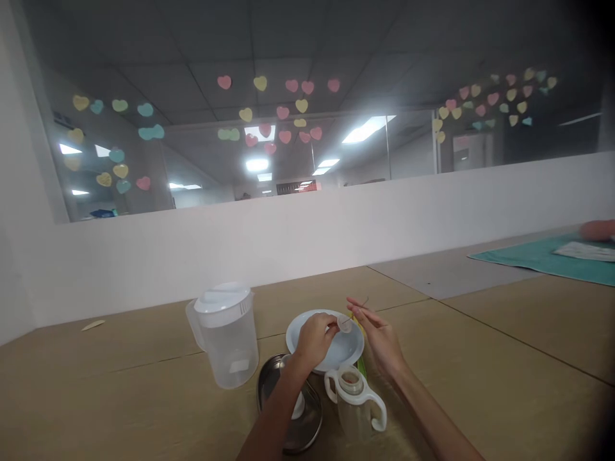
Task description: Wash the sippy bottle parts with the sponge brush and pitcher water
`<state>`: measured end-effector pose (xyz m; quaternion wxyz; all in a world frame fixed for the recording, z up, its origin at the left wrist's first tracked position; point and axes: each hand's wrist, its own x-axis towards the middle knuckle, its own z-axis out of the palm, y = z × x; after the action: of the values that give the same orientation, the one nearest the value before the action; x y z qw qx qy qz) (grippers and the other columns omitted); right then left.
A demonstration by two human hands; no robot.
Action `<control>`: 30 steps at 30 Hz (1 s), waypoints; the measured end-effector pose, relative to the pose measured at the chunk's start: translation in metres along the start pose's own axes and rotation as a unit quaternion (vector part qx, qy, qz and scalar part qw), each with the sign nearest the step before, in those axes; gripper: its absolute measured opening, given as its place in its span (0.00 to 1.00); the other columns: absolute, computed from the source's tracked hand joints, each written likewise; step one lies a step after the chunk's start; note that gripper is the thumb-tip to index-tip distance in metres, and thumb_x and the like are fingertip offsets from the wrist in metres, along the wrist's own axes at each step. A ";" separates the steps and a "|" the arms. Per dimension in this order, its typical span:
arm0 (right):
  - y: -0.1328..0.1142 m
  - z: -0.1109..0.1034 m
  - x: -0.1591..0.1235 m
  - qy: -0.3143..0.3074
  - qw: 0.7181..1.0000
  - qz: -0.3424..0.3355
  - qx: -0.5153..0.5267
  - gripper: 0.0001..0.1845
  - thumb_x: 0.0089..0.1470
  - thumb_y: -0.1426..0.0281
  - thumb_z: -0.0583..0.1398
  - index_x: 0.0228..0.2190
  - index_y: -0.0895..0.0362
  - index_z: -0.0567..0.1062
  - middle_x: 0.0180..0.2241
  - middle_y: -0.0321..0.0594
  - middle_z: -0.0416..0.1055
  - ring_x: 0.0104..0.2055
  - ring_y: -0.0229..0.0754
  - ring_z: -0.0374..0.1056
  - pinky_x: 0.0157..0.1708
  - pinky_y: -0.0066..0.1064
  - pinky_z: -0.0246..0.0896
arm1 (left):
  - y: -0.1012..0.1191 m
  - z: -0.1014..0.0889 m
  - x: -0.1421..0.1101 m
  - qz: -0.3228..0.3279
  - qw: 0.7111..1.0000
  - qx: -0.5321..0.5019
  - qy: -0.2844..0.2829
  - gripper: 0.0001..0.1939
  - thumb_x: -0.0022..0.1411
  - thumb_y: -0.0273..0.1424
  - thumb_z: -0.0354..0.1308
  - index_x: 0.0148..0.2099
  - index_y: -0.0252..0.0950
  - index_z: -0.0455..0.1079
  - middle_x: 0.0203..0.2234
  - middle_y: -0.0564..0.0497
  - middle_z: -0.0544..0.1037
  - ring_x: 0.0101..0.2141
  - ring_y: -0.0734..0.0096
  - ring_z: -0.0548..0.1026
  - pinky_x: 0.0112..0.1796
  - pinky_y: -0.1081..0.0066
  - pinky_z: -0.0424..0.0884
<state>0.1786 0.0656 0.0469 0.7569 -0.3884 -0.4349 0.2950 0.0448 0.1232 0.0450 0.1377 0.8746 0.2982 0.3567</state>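
Above the pale bowl (pixel 294 328), my left hand (pixel 314 338) pinches a small, clear round piece (pixel 344 323), perhaps a cap. Close by on the right, my right hand (pixel 382 339) has its fingers closed on a thin wire-like stick (pixel 366 301), whose near end appears to reach the clear piece. Just in front of the bowl stands a clear bottle (pixel 354 413) with a white two-handled collar and an uncapped mouth. Partly under my left forearm lies a metal tray (pixel 313 426) holding a white part (pixel 298 407). Something yellow-green (pixel 361 367) shows beside the bowl.
A lidded translucent pitcher (pixel 230 346) stands left of the tray. Farther left on the tabletop (pixel 120 410) lies a small pale flat piece (pixel 93 325). A teal towel (pixel 523 257) with a white cloth (pixel 586 251) lies far right, near a blurred pinkish shape (pixel 598 230). A white wall (pixel 298 240) rises behind.
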 end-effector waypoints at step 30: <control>0.005 -0.005 0.001 0.040 0.998 -0.001 -0.039 0.33 0.40 0.40 0.55 0.21 0.59 0.76 0.16 0.39 0.68 0.18 0.38 0.60 0.22 0.31 0.57 | 0.028 -0.026 -0.001 0.011 0.972 0.233 -0.015 0.15 0.65 0.26 0.44 0.44 0.39 0.72 0.34 0.48 0.74 0.39 0.65 0.68 0.39 0.69 0.62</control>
<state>0.1825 0.0679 0.0413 0.7587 -0.4285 -0.4155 0.2610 0.0376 0.1011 0.0758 -0.0696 0.8912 0.3610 0.2659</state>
